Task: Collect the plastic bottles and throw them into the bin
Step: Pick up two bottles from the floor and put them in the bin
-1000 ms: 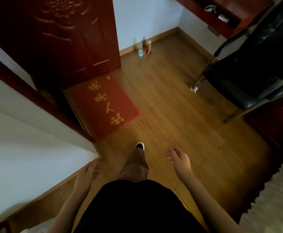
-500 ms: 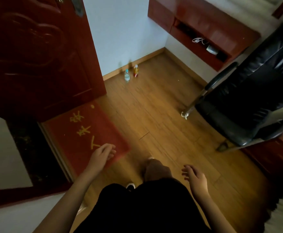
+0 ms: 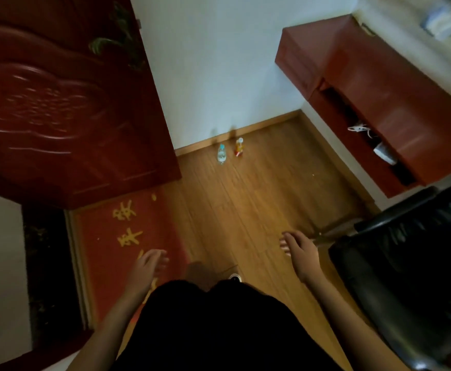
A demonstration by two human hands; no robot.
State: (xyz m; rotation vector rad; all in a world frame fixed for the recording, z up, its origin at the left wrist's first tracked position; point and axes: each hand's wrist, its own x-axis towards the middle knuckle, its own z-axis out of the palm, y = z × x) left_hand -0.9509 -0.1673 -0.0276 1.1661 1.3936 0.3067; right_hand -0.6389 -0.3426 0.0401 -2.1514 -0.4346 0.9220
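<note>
bottles: clear bottle point(image 3: 221, 154) and orange bottle point(image 3: 239, 147) upright, side by side on floor point(image 3: 259, 199) by far wall | hands: left hand point(image 3: 146, 269) and right hand point(image 3: 299, 253) empty, fingers loose; both well short of bottles

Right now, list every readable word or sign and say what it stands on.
Red doormat: yellow Chinese characters, blurred, one partly behind the left hand; not readable.
Clear bottle: any print too small to read.
Orange bottle: label too small to read.
No other text shows.
</note>
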